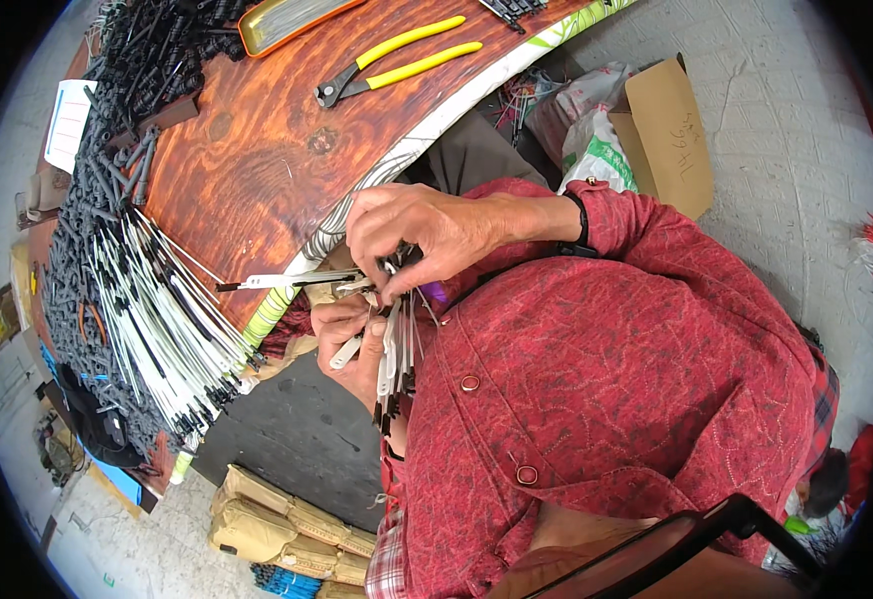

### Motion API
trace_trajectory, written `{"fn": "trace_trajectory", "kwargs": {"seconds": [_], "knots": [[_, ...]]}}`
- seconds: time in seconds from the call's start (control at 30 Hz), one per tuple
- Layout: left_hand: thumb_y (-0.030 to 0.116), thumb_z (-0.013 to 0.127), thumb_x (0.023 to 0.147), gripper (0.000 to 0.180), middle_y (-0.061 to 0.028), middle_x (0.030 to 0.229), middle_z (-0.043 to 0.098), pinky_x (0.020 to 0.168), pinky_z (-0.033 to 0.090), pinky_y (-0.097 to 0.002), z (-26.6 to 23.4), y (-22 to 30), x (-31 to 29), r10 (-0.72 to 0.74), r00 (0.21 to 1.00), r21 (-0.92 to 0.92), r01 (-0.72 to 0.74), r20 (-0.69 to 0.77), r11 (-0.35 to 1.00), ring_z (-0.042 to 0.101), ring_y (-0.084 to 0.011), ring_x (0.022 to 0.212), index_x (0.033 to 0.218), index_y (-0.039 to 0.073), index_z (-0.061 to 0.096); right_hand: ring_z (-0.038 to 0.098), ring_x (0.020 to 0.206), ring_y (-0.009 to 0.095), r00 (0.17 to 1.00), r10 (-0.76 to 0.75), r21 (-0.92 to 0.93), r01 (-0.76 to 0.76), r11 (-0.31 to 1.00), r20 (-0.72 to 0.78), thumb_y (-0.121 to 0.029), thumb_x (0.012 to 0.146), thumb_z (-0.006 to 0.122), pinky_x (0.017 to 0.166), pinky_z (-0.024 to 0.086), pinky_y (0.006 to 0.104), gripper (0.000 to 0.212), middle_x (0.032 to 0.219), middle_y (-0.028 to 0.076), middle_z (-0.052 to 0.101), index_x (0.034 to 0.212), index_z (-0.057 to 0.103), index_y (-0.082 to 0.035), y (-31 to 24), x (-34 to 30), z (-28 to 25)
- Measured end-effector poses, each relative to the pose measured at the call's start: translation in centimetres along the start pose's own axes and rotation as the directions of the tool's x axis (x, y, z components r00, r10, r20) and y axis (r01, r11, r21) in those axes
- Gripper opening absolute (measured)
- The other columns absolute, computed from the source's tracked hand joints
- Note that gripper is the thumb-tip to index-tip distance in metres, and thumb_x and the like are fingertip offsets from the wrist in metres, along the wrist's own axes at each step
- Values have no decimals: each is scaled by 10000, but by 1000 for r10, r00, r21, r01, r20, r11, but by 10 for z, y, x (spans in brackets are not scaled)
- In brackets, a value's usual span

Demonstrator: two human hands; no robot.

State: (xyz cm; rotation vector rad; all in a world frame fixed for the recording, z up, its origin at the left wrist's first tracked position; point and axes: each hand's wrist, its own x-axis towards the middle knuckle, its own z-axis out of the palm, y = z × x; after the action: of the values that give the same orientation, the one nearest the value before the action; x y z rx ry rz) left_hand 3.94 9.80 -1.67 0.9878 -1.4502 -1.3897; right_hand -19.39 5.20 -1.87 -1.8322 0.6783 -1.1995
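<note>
My left hand [349, 334] is closed round a bundle of thin white strips with black ends [386, 371], which hangs down against my shirt. Just above it, the fingers of my right hand [426, 235] are bent in a pinch, with small dark pieces [399, 260] showing between them. One flat white strip with a black tip [282, 282] sticks out to the left from where the hands meet. My fingers hide exactly how the pieces and strips join. A large pile of similar white strips [162, 329] lies at the left table edge.
Yellow-handled cutting pliers [396, 65] and an orange-rimmed tray [291, 22] rest on the wood-patterned table [257, 150]. Heaps of grey plastic parts [87, 240] and black parts [162, 60] line its far side. A cardboard box [668, 135] and packed brown bundles [277, 524] are on the floor.
</note>
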Motion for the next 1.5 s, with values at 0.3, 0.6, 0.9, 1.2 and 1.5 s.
{"fn": "trace_trajectory", "kwargs": {"seconds": [0.3, 0.6, 0.9, 1.2, 1.5], "knots": [[24, 763, 846, 185, -112, 975, 548, 904, 462, -370, -2, -7, -2, 15, 1000, -3, -15, -20, 1000, 568, -229, 983, 963, 22, 619, 576, 935, 211, 995, -1, -52, -4, 999, -95, -138, 760, 818, 837, 448, 383, 179, 869, -16, 626, 792, 649, -87, 6, -4, 5], [29, 778, 825, 176, -95, 975, 548, 915, 457, -363, 7, -5, 4, 89, 992, 115, -79, -89, 990, 566, -213, 971, 944, 27, 649, 606, 1007, 259, 998, -14, -175, 2, 985, -68, -136, 728, 816, 1096, 366, 576, 218, 909, 6, 632, 820, 623, -88, -2, -2, 14], [-5, 770, 825, 192, -90, 983, 572, 885, 465, -309, 3, -12, 6, 74, 991, 27, -72, -111, 997, 580, -176, 921, 981, 12, 660, 607, 1003, 280, 995, -82, -134, 75, 988, -49, -117, 715, 797, 1017, 434, 537, 238, 921, 26, 638, 880, 630, -76, 1, -4, 11], [-30, 759, 815, 239, -86, 970, 598, 867, 455, -305, -13, 15, 6, -126, 973, 66, 115, 192, 991, 585, -179, 936, 1042, -21, 688, 557, 1163, 250, 969, -42, 338, -45, 940, 245, -377, 710, 878, 977, 456, 394, 618, 1253, 121, 555, 1168, 623, -49, 2, -3, -22], [1, 815, 741, 233, -98, 926, 634, 759, 474, -288, -15, 27, 11, -121, 946, 49, 111, 301, 993, 615, -192, 878, 958, -19, 734, 593, 987, 182, 821, 196, 491, -492, 719, 535, -211, 808, 801, 865, 513, 333, 451, 1150, 71, 625, 1182, 639, -18, -2, 4, -19]]}}
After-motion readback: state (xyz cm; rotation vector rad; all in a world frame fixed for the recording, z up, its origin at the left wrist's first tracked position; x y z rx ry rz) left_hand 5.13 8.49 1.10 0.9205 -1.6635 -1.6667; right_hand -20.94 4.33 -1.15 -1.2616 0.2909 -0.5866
